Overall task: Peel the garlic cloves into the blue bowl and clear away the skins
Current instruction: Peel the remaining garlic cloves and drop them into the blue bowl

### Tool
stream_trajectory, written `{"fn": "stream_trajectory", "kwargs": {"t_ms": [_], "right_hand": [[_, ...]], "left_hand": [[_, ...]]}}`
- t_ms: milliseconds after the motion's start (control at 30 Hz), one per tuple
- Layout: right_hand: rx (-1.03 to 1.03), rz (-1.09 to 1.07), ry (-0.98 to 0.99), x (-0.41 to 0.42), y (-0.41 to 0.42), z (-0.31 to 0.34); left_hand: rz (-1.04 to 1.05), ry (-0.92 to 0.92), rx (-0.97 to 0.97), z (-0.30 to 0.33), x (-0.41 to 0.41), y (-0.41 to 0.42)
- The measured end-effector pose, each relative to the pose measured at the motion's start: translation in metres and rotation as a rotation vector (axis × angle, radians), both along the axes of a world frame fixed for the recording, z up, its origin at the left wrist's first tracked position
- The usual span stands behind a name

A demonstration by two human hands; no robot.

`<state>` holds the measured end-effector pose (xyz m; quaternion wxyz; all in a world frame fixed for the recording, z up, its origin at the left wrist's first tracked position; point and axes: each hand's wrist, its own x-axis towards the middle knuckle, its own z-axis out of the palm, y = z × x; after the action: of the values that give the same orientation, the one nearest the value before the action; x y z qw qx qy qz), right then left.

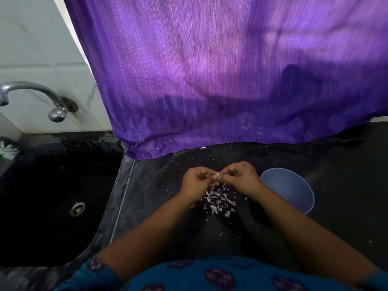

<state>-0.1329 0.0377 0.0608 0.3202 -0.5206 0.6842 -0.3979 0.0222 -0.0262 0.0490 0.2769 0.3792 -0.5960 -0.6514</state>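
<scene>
A garlic clove [218, 175] is pinched between the curled fingers of the left hand [198, 181] and right hand [241, 177], just left of the bowl [294, 190]. Skins [219, 201] are scattered left of the bowl, below the hands.
</scene>
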Motion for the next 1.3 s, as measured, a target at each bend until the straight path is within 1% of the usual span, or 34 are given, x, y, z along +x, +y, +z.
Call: {"fn": "stream_trajectory", "kwargs": {"t_ms": [167,300,433,533,767,967,1133,1300], "right_hand": [[-0.004,-0.033,-0.015,0.001,0.000,0.002],[-0.012,-0.054,0.019,0.003,-0.002,0.001],[-0.004,-0.077,0.113,0.007,-0.005,0.000],[-0.010,-0.066,0.142,0.011,-0.005,0.003],[-0.049,-0.036,0.187,0.016,-0.004,0.005],[0.017,-0.067,0.115,0.015,-0.004,0.005],[0.028,-0.108,-0.009,0.017,-0.002,0.008],[0.026,-0.123,0.011,0.018,-0.002,0.009]], "left_hand": [[-0.017,0.010,0.014,-0.002,-0.001,-0.005],[-0.051,0.023,0.021,-0.001,0.000,-0.007],[-0.033,0.084,0.118,0.001,0.001,-0.009],[-0.032,0.140,0.177,0.002,0.003,-0.009],[-0.040,0.149,0.166,0.001,0.004,-0.013],[-0.043,0.164,0.145,0.000,0.005,-0.011],[-0.056,0.227,0.230,-0.001,0.007,-0.010],[-0.061,0.246,0.267,-0.001,0.009,-0.011]]}}
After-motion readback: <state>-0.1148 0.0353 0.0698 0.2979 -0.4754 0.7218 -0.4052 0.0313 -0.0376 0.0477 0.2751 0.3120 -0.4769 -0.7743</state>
